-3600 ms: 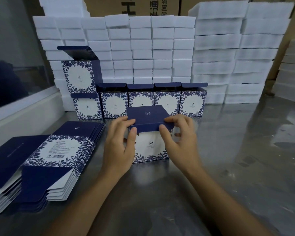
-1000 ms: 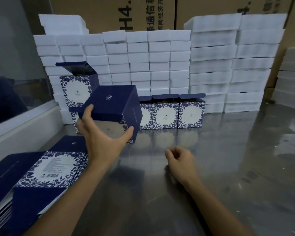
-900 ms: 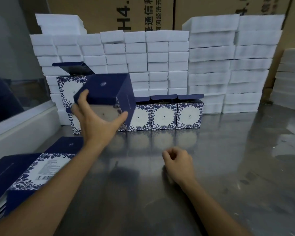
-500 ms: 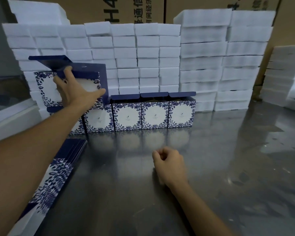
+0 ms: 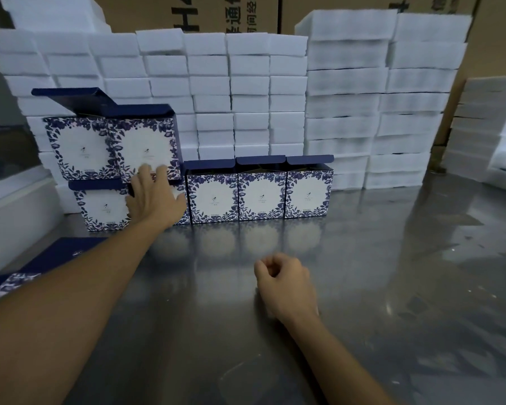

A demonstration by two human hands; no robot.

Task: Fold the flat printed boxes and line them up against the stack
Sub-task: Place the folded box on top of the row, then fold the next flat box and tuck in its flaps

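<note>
Folded printed boxes stand in two tiers against a foam stack (image 5: 246, 92) — more flats wait.

Seven folded boxes show: five on the steel surface (image 5: 362, 287), two on top at left. The left hand (image 5: 155, 197), fingers straight, presses the front of the newest box (image 5: 146, 147), upper tier, lid ajar. The right hand (image 5: 285, 280) rests loosely curled on the surface, holding nothing. A pile of flats (image 5: 56, 255) lies at lower left — unfolded, so work remains.
</note>
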